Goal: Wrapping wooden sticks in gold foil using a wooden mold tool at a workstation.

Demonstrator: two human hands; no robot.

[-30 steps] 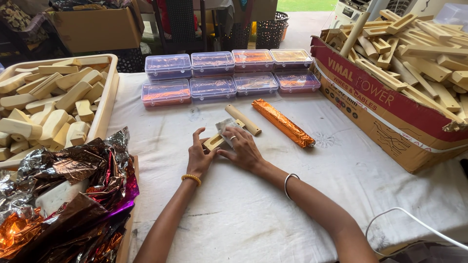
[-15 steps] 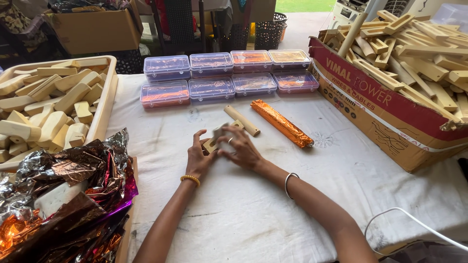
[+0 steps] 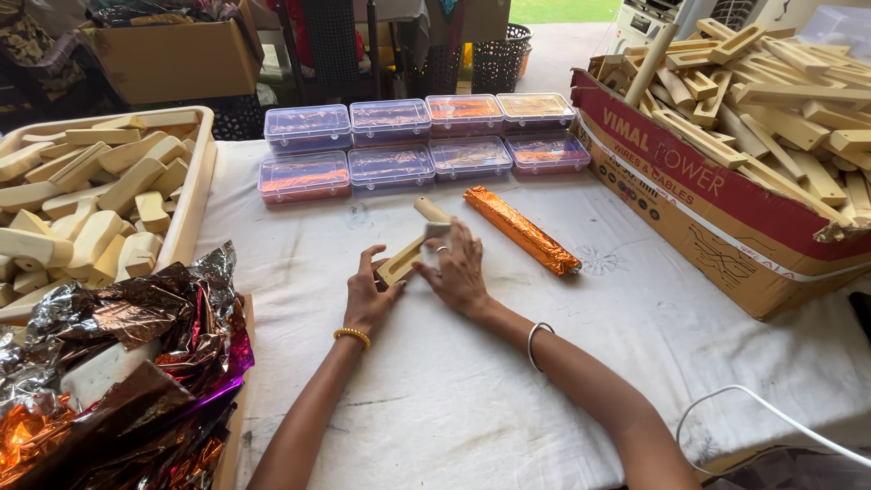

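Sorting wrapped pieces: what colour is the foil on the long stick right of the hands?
Shiny orange foil stick, clearest in the head view.

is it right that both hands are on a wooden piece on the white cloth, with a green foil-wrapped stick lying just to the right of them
Not quite: the foil-wrapped stick is orange, not green, as the head view shows. The rest holds: the left hand and right hand are both on a wooden piece on the white cloth, and the stick lies just right of them.
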